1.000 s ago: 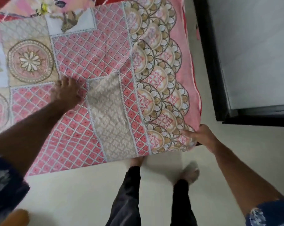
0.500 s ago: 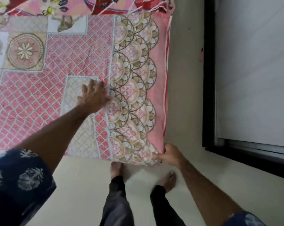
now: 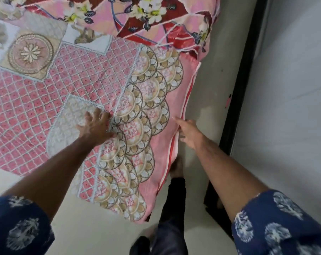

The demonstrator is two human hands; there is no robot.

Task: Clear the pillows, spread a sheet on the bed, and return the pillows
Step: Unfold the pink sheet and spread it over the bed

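Note:
A pink sheet (image 3: 93, 80) with lattice and scalloped medallion patterns lies spread over the bed, its striped hem hanging off the right side. My left hand (image 3: 97, 127) presses flat on the sheet near the bed's corner, fingers spread. At the right edge, my right hand (image 3: 188, 134) touches the striped hem with the index finger stretched out and nothing clearly gripped. No pillow is in view.
A red and pink floral fabric (image 3: 156, 21) covers the far end of the bed. A narrow strip of floor (image 3: 211, 85) runs between the bed and a dark-framed white panel (image 3: 235, 107) on the right. My legs (image 3: 172, 208) stand at the bed's corner.
My right hand has let go of the sheet's corner and moved up along the right hem. My left hand has stayed flat on the sheet while the view shifted toward the bed's right side.

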